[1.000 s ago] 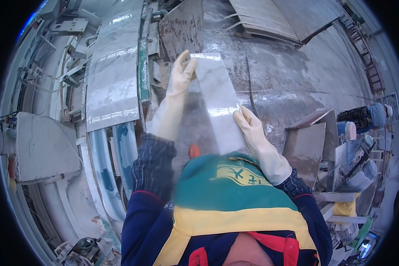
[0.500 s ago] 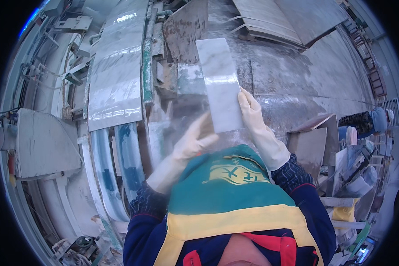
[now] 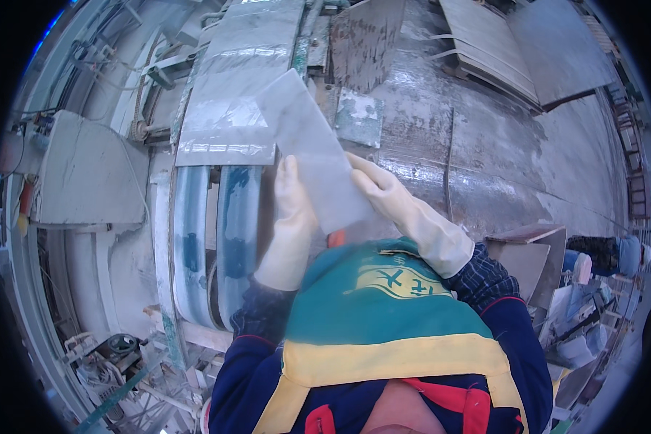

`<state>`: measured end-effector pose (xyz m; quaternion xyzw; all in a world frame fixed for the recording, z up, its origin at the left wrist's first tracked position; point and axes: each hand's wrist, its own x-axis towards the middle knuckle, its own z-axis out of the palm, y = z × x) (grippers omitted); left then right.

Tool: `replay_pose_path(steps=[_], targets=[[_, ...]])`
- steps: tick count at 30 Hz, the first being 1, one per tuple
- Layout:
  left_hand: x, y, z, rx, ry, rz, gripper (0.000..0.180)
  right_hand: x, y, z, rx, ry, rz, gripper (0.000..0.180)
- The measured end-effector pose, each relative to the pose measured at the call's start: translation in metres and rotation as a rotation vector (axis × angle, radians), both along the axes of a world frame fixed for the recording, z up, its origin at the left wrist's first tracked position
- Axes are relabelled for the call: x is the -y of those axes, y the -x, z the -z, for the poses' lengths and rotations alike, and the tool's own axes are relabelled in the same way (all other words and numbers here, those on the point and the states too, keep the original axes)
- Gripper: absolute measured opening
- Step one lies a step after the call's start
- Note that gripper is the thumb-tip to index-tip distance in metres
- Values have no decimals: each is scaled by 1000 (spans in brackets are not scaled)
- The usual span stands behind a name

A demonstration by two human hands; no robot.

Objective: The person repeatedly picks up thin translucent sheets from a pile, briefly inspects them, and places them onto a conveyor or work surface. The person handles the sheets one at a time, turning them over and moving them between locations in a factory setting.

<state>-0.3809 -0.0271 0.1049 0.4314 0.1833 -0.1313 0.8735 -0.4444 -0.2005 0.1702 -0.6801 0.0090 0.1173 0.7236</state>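
Observation:
Both my hands wear cream rubber gloves and hold a long white stone slab (image 3: 312, 148) with faint grey veining. Along the slab's left edge lies my left hand (image 3: 294, 202), its fingers together and pointing away from me. My right hand (image 3: 392, 197) grips the opposite edge, thumb side on the slab. The slab slants, its far end leaning left, in front of a grey slab (image 3: 228, 108) on the conveyor. Its near end, slightly blurred, is close to my green apron (image 3: 354, 296).
Two blue-grey conveyor belts (image 3: 237, 224) run at the left. A large grey stone piece (image 3: 90, 170) stands farther left. More slabs (image 3: 488, 54) rest at the far right, above wet floor (image 3: 499, 166). A person (image 3: 600, 253) shows at the right.
The white slab has swung left, its far end tilting toward the conveyor. My left hand has come up against its left edge. My view has shifted, so the surroundings appear farther right.

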Motion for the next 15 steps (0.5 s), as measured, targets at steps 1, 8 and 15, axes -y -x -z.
replay_pose_path(steps=[1, 8, 15], targets=[[-7, -2, 3, -23, 2, -45, 43, -4, 1, -1, 16, -44, -42, 53], [-78, -15, 36, -92, -133, -330, 47, -17, 10, -3, -141, 5, -234, 54], [-132, -16, 54, -85, -250, -570, 47, 2, 28, 2, -193, 102, -103, 51]])
